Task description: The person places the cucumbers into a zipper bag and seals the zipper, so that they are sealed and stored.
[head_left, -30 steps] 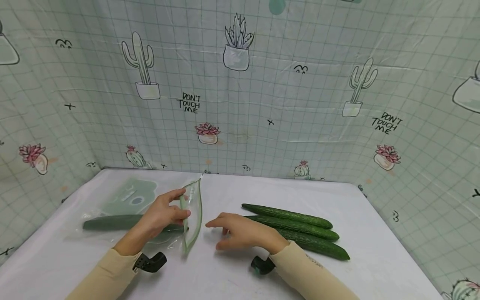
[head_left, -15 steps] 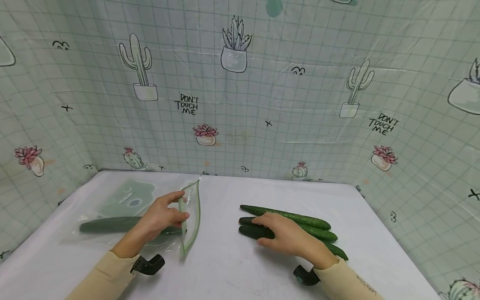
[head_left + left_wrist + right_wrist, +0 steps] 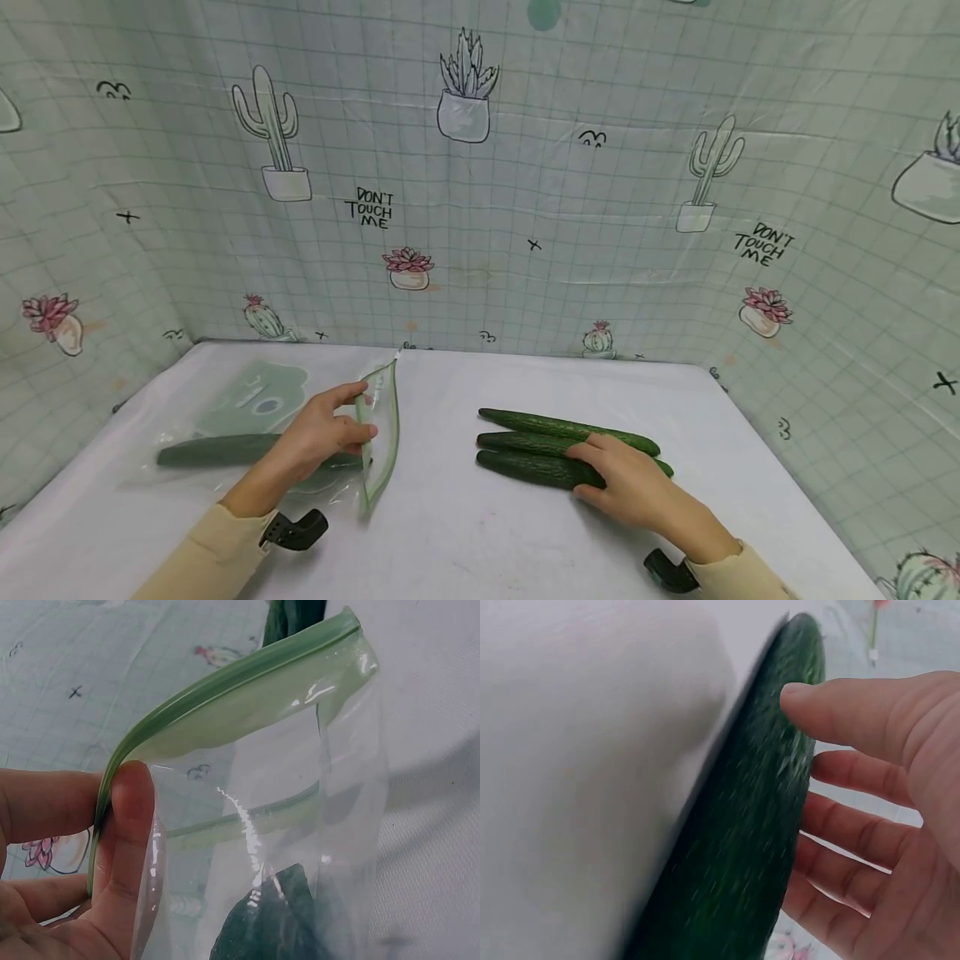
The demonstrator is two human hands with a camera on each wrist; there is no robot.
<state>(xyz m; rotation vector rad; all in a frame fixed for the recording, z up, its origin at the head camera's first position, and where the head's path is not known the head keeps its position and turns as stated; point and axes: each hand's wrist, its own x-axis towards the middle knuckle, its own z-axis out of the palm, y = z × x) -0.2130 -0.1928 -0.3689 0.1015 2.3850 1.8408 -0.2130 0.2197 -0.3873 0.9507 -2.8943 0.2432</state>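
My right hand [image 3: 633,487] is shifting along the near cucumber [image 3: 536,468]; my left hand [image 3: 318,433] is holding the bag [image 3: 251,404].
Compared with half a second ago, my right hand is lying further right, thumb and fingers loosely parted about the near cucumber; whether they are pressing, I cannot tell. My left hand is pinching the green rim [image 3: 225,686], keeping the mouth gaping. The bagged cucumber [image 3: 217,451] is lying inside, three loose on the table [image 3: 450,542]; attention, I judge, is now centring on these.
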